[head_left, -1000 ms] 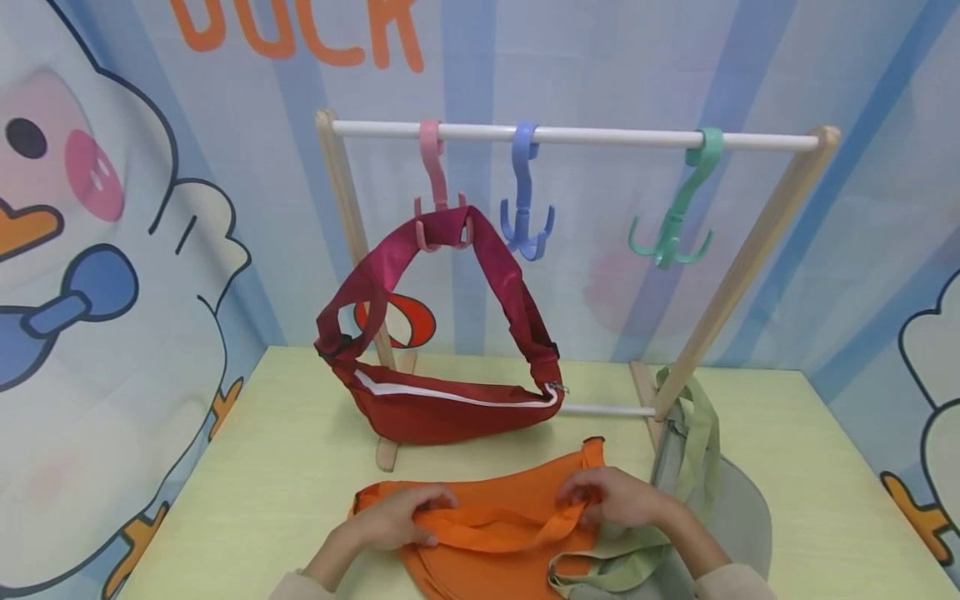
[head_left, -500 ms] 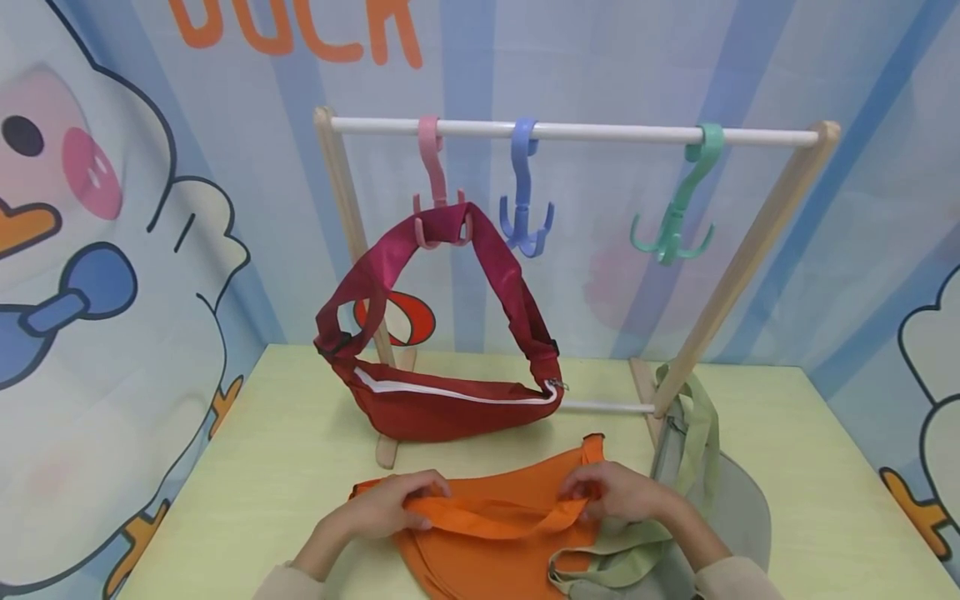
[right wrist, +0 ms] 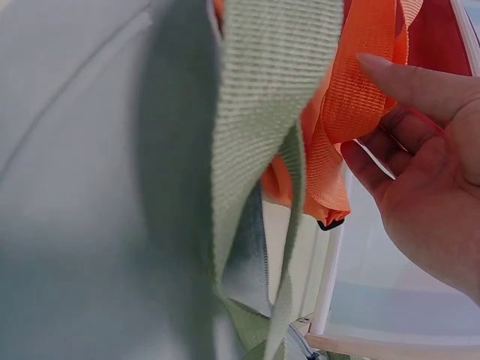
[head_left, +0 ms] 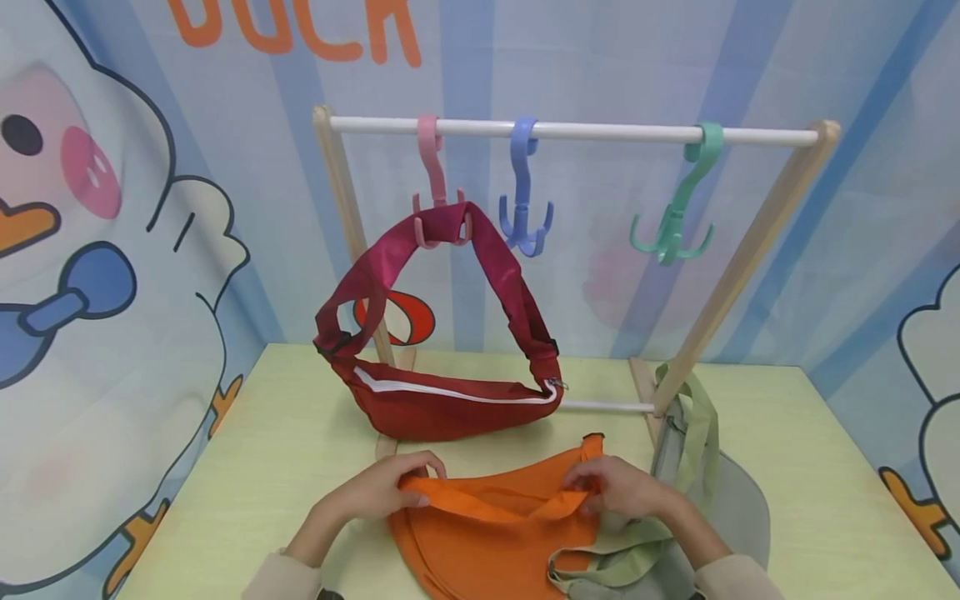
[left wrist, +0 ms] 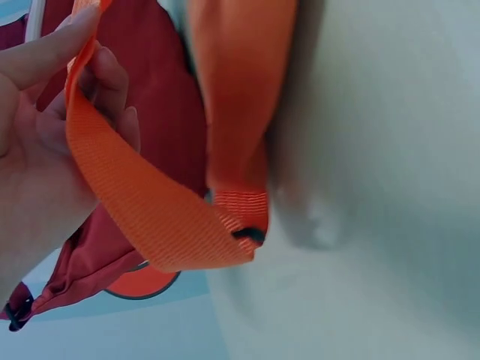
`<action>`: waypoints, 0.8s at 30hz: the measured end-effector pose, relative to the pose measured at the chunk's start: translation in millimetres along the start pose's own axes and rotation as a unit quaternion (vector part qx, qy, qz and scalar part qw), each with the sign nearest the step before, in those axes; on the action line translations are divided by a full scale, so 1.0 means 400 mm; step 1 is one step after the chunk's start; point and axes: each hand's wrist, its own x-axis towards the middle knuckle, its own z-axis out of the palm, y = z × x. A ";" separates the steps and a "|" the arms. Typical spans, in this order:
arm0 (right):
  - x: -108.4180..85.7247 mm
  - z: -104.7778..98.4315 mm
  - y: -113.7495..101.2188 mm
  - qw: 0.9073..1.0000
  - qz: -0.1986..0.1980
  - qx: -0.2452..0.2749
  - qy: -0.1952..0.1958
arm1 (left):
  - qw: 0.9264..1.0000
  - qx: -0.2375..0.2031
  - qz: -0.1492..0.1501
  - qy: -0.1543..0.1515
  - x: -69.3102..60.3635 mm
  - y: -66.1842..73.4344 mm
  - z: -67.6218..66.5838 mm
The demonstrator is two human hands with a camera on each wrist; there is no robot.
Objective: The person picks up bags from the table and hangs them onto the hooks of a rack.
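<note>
An orange waist bag (head_left: pixel 480 554) lies on the table in front of me, its strap (head_left: pixel 495 507) raised between both hands. My left hand (head_left: pixel 382 487) pinches the strap near its left end; in the left wrist view the strap (left wrist: pixel 150 199) runs from thumb and fingers down to a black buckle. My right hand (head_left: pixel 618 487) grips the strap's right end, and the right wrist view shows the thumb on the orange webbing (right wrist: pixel 352 97). A dark red waist bag (head_left: pixel 450 412) hangs by its strap from the pink hook (head_left: pixel 431 167) behind.
A grey-green bag (head_left: pixel 731 500) lies at the right, its strap (head_left: pixel 622 567) reaching over the orange bag. Blue (head_left: pixel 522 192) and green (head_left: pixel 678 204) hooks hang from the white rail (head_left: pixel 600 132) of a wooden-ended rack. A duck-print cloth backs the table (head_left: pixel 247 450).
My left hand has moved up and slightly left, lifting the strap with it. The right hand has risen slightly. The strap now stands higher over the orange bag.
</note>
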 end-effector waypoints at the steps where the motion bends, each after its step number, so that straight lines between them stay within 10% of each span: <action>1: 0.000 -0.003 -0.003 1.000 -0.004 -0.005 0.005 | 1.000 0.004 0.001 0.002 0.002 0.003 -0.005; 24: -0.008 -0.093 -0.079 0.997 -0.042 -0.001 0.069 | 0.997 0.021 0.048 0.054 0.025 0.088 -0.097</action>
